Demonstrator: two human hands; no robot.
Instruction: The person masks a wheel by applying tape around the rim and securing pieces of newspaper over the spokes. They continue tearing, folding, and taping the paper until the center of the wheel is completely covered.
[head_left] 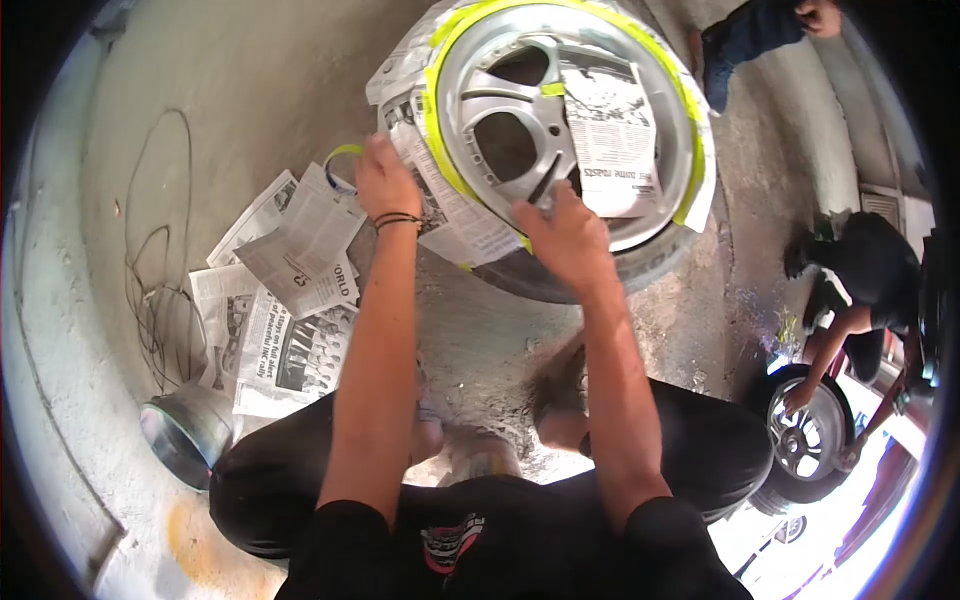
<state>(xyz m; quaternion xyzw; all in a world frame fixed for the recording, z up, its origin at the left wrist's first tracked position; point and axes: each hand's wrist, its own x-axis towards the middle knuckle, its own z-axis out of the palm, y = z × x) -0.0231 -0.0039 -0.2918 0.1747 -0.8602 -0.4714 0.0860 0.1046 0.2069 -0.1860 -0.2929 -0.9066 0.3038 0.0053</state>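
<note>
A car wheel [548, 165] lies on the floor before me, its rim edged with yellow-green masking tape [432, 130] and newspaper [450, 215] tucked around the outside. Another newspaper piece [612, 135] covers part of the spokes. My left hand [388, 182] is closed at the wheel's left side, on a roll of yellow-green tape [343, 166] that sticks out past the fingers. At the near edge of the rim is my right hand [570, 238], thumb and forefinger apart over the metal beside the tape's lower end. Black tyre rubber [640, 265] shows below the rim.
Loose newspaper sheets [290, 265] lie on the floor at left, near a thin wire [150, 310] and a metal can [190, 435]. At right a crouching person [870, 265] handles another wheel [808, 435]. Someone's leg [745, 45] shows at top right.
</note>
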